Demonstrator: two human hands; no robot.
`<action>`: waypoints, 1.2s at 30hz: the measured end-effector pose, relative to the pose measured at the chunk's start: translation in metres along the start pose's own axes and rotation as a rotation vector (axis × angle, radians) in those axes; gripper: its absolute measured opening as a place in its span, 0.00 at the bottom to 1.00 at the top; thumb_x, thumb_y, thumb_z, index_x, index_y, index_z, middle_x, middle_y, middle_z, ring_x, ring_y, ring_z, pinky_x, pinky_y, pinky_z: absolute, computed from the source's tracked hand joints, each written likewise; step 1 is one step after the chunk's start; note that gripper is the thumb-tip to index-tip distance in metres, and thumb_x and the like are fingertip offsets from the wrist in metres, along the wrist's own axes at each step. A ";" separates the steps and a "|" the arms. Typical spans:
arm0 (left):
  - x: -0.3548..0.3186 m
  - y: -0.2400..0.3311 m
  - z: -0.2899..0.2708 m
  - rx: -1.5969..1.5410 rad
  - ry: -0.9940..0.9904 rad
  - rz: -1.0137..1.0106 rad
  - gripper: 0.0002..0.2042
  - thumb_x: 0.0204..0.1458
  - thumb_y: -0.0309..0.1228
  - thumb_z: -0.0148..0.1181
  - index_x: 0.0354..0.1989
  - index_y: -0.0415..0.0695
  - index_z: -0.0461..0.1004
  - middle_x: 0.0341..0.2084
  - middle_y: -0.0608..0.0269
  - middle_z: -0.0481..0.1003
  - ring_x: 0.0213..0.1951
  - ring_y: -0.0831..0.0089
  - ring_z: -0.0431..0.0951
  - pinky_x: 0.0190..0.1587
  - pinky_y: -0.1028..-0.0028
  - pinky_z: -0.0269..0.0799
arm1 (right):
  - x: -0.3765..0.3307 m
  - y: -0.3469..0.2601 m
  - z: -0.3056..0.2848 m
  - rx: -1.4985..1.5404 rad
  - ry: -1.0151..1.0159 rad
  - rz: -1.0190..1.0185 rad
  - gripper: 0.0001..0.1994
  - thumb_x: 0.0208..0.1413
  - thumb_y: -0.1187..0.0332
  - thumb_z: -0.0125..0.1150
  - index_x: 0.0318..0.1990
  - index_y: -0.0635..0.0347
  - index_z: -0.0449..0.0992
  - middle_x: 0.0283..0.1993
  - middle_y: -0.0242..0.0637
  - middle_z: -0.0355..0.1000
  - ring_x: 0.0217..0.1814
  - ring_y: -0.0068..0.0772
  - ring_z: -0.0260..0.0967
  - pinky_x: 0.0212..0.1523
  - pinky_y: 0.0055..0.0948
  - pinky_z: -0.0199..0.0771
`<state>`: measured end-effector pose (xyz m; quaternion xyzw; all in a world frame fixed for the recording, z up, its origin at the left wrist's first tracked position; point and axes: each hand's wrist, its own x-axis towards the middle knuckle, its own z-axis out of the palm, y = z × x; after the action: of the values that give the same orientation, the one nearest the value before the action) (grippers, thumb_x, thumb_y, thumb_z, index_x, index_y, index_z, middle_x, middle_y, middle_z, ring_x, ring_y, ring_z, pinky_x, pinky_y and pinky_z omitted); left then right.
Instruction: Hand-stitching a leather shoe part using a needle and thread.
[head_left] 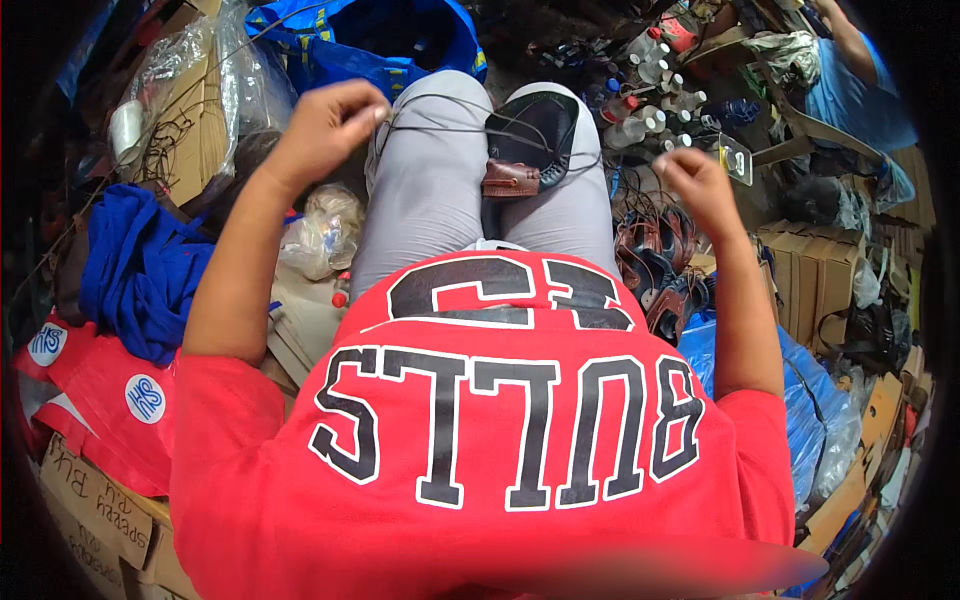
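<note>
A shoe [513, 180] of brown leather with a black sole lies across my thighs, towards my right knee. Loops of black thread [450, 128] run over both grey trouser legs and around the shoe. My left hand [338, 118] is raised beside my left knee, thumb and fingers pinched near the thread's end. Out to the right of the shoe, my right hand [697, 187] is also closed in a pinch, slightly blurred. Whatever it holds is too small to make out. Neither hand touches the shoe.
Past my knees sits an open blue bag [375, 45]. Several plastic bottles [640, 115] stand at the far right, near a person's arm [850, 40]. More brown shoes [660, 265] lie by my right thigh. Blue cloth [140, 265] and cardboard [105, 505] are at my left.
</note>
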<state>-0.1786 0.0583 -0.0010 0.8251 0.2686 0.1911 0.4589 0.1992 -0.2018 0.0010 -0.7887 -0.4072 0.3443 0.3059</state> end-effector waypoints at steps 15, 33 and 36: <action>0.002 0.019 -0.004 0.518 -0.060 0.249 0.09 0.42 0.19 0.61 0.34 0.39 0.76 0.29 0.57 0.75 0.35 0.61 0.76 0.38 0.72 0.71 | -0.035 -0.030 0.031 -0.254 -0.125 -0.113 0.12 0.57 0.69 0.57 0.48 0.59 0.75 0.40 0.37 0.76 0.40 0.24 0.71 0.43 0.26 0.70; -0.008 0.014 0.006 0.416 -0.033 0.130 0.26 0.44 0.24 0.62 0.57 0.49 0.69 0.50 0.56 0.73 0.53 0.62 0.72 0.57 0.70 0.65 | -0.049 0.056 0.014 -0.445 0.123 -0.167 0.25 0.46 0.62 0.67 0.55 0.44 0.73 0.35 0.37 0.65 0.41 0.36 0.64 0.43 0.32 0.66; -0.007 0.026 0.061 0.304 -0.163 0.145 0.26 0.45 0.26 0.63 0.56 0.47 0.69 0.49 0.54 0.73 0.50 0.60 0.74 0.54 0.69 0.66 | -0.034 0.011 0.069 -0.165 0.054 -0.292 0.18 0.48 0.64 0.66 0.47 0.56 0.75 0.43 0.39 0.66 0.48 0.33 0.64 0.47 0.28 0.66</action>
<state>-0.1426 0.0023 -0.0099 0.9148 0.1962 0.1136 0.3342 0.1347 -0.2218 -0.0373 -0.7525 -0.5359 0.2405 0.2977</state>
